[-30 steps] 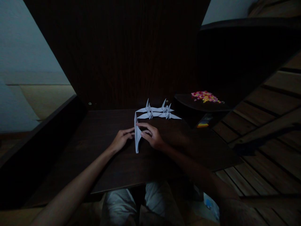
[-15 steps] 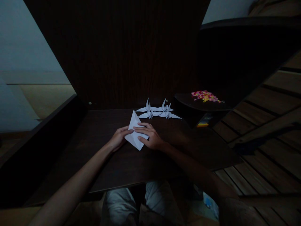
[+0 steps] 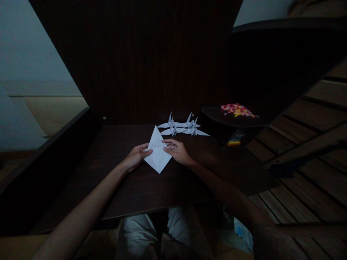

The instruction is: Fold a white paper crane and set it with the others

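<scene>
A white sheet of origami paper (image 3: pixel 159 160), folded into a diamond with creases, is held just above the dark desk between both hands. My left hand (image 3: pixel 137 156) pinches its left corner, thumb on top and fingers beneath. At the right corner, my right hand (image 3: pixel 176 150) grips the edge, its thumb over the paper and the fingers at the upper right edge. Just beyond the paper's tip, several white folded paper cranes (image 3: pixel 173 130) stand in two rows, with wings spread and overlapping.
On a low rounded shelf (image 3: pixel 211 115) to the right lies a heap of small pink, red and yellow pieces (image 3: pixel 237 109). A dark upright panel (image 3: pixel 151 65) closes the desk's back, and a raised side board (image 3: pixel 62 144) runs along the left. Slatted wood (image 3: pixel 303 148) lies beyond the right edge.
My right hand has drawn back from the middle of the paper to its right corner, baring the paper's centre. My left hand stays at the left corner. The cranes have not moved.
</scene>
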The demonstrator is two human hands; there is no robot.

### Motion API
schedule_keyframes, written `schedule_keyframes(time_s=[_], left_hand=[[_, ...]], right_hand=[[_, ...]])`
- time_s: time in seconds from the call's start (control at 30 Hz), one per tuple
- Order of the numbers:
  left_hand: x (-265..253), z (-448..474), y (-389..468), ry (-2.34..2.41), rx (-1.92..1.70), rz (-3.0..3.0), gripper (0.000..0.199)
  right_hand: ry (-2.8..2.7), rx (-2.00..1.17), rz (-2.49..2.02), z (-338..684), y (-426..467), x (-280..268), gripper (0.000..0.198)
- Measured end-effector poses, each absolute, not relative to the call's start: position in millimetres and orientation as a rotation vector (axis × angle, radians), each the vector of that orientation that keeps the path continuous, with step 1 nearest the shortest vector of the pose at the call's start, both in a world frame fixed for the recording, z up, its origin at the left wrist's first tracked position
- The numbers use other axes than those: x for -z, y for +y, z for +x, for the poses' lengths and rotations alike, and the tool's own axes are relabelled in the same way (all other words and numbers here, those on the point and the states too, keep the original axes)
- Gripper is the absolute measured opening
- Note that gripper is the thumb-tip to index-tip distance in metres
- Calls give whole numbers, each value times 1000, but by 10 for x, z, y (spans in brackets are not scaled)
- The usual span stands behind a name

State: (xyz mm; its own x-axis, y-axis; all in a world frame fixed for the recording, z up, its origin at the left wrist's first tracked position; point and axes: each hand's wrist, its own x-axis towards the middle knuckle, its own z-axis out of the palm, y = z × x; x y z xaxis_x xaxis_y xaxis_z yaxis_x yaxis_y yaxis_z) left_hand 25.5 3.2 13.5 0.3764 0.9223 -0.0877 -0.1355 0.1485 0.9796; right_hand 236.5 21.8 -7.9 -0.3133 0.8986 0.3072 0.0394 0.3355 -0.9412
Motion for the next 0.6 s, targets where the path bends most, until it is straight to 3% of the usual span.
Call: schedule_keyframes(time_s=[0.17,0.4,0.6], left_hand=[[-68,190,87,1031,-990,1434,69],[-118,110,64,1216,-769,2297,27],[-190,59,58,1096,-581,2517,41]], right_hand=[[-1681,-1058,-947,2389,243,102,36],[-2092,-539,-1053,2431,177,9,22],[-2368,-457,-952,2471,191,-16,22]])
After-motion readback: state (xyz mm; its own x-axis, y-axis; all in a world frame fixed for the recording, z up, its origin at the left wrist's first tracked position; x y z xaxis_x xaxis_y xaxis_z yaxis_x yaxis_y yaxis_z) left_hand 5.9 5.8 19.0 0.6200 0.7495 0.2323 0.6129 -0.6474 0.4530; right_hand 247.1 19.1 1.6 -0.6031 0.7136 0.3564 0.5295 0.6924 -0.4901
